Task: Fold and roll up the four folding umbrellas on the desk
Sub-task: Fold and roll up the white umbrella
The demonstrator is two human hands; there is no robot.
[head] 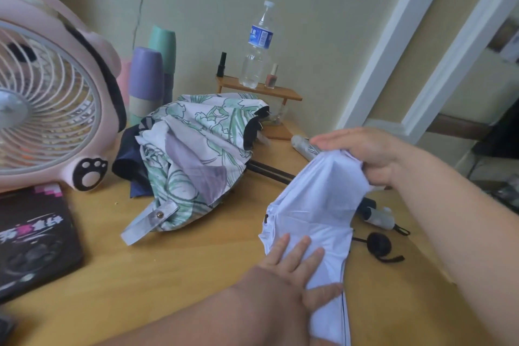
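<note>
Working at the wooden desk (182, 275), near the pink fan (47, 109) and crumpled floral umbrella (193, 154). Stretching the white umbrella (311, 205) over the desk's right side: pressing its near end with the left hand (295, 270), fingers spread; pinching its far end with the right hand (365, 154), fingers together.

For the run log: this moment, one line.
white umbrella: mid-fold | left hand: presses it flat | right hand: holds its top | floral umbrella: loose

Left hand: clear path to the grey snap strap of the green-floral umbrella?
Likely yes: only bare wooden desk lies between left hand and grey snap strap, though it presses the white umbrella fabric.
</note>
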